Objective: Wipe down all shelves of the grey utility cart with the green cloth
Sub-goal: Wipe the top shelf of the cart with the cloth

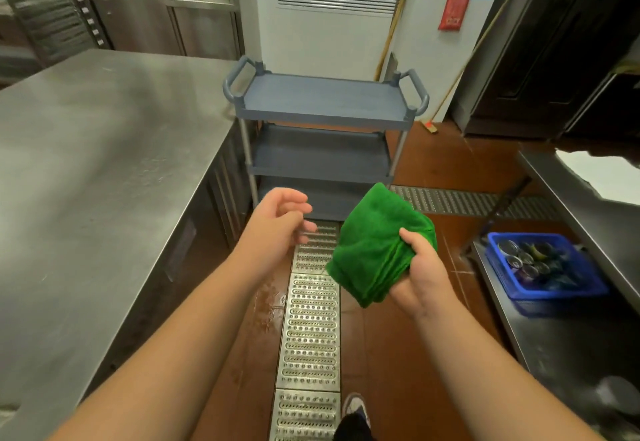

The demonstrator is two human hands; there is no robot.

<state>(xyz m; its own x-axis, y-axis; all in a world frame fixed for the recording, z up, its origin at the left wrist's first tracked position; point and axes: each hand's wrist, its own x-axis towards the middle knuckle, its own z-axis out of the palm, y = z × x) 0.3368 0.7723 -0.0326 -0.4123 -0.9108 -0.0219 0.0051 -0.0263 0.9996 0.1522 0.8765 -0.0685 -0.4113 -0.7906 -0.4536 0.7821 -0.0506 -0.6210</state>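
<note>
the steel desk (104, 163) is lying along the left, well apart from the work. next, the left hand (277, 222) is hovering in the air with its grip loose and fingers lightly curled, holding nothing. ahead of it, between the hands and the far wall, the grey utility cart (325, 128) is standing upright, its three shelves bare; nothing in view is telling whether any shelf is already wiped. to the right, the right hand (419, 274) is pinching the folded green cloth (374, 250), thumb on top, held in the air short of the cart and touching none of it. judging from this, the wiping is not yet underway and all three shelves are waiting. far right, a blue crate (550, 288) of cans is sitting on a low shelf.
</note>
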